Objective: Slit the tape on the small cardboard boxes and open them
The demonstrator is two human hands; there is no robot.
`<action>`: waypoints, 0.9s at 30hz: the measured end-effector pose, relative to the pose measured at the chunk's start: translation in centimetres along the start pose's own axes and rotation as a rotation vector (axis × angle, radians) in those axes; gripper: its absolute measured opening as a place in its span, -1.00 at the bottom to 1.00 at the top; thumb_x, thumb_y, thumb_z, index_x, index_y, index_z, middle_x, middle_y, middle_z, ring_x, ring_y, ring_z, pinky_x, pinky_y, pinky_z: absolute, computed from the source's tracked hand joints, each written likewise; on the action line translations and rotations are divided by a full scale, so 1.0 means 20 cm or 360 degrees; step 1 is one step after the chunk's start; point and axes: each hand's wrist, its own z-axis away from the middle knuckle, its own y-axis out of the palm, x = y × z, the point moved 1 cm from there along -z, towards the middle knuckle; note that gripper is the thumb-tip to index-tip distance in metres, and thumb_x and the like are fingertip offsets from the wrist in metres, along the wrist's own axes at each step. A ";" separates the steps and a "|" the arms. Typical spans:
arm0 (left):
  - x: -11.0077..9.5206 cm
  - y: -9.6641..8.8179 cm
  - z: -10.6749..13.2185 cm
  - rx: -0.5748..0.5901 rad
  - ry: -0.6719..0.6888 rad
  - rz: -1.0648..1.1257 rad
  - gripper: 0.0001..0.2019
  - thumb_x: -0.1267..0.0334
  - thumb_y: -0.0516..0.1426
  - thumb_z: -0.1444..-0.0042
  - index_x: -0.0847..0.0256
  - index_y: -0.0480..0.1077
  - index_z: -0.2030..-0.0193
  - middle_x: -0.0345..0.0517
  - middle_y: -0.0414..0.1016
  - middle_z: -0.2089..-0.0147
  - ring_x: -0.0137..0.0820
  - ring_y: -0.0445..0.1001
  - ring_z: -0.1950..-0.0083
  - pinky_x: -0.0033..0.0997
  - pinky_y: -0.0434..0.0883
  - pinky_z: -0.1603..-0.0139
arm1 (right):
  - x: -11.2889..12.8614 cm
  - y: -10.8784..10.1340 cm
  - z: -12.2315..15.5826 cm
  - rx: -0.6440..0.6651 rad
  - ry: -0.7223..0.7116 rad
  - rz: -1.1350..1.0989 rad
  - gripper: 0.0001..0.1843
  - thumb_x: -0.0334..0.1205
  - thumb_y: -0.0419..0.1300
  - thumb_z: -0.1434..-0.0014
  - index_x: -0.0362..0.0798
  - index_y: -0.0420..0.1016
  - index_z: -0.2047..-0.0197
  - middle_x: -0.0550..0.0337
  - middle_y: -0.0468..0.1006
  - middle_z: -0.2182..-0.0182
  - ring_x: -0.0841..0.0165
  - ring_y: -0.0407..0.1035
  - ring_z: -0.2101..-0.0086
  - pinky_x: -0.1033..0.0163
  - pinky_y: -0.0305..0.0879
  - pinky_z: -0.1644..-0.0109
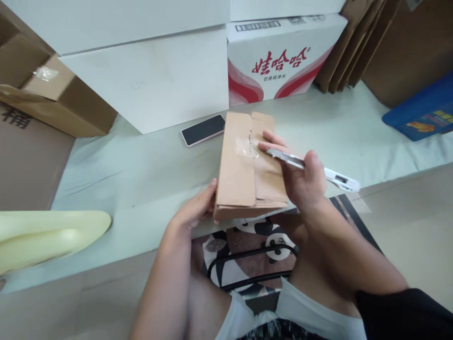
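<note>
A brown cardboard box [236, 182] with closed flaps lies at the near edge of the cloth-covered table. Clear tape [244, 147] crosses its middle seam beside some dark handwriting. My left hand [198, 203] grips the box's lower left side, its fingers partly hidden behind it. In my right hand [306, 182] is a white utility knife [295, 161], pinched under the thumb with the blade tip pointing left, over the box. The fingers of that hand reach along the box's right side, close to the tape.
A phone [203, 130] lies behind the box. White cartons [148, 80] and a red-and-white carton [279, 71] stand at the back. Folded cardboard [350, 47] and a blue container [421, 111] are at right, brown boxes [81, 104] and a pale yellow object [53, 236] at left.
</note>
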 end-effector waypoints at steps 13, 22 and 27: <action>-0.05 0.18 0.04 -0.0758 0.1917 -0.0514 -0.54 0.03 -0.07 -0.45 0.05 0.47 -0.30 0.04 0.53 -0.36 -0.08 0.45 -0.44 0.14 0.32 -0.54 | -0.03 0.03 0.00 0.0061 0.0071 0.0045 -0.50 0.33 0.15 -0.23 0.11 0.50 0.04 0.07 0.60 -0.06 0.06 0.45 -0.15 -0.13 0.31 -0.39; -0.11 0.17 0.10 -0.0727 0.1703 -0.0485 -0.70 0.10 0.12 -0.39 0.07 0.54 -0.16 0.07 0.57 -0.25 -0.11 0.50 -0.26 0.08 0.47 -0.37 | 0.19 0.08 0.07 0.0341 -0.0283 0.0625 -0.50 0.30 -0.04 -0.41 0.09 0.49 0.17 0.07 0.56 0.14 0.05 0.39 -0.13 -0.13 0.20 -0.38; -0.15 0.20 0.15 -0.1039 0.1845 -0.0379 -0.71 0.01 0.22 -0.40 0.10 0.46 -0.12 -0.02 0.64 0.01 -0.22 0.63 -0.04 -0.11 0.62 -0.12 | 0.19 0.15 0.08 0.0593 -0.0422 0.0911 -0.41 0.22 -0.21 -0.51 0.05 0.23 0.43 0.14 0.36 0.49 0.19 0.36 0.30 -0.03 0.31 0.00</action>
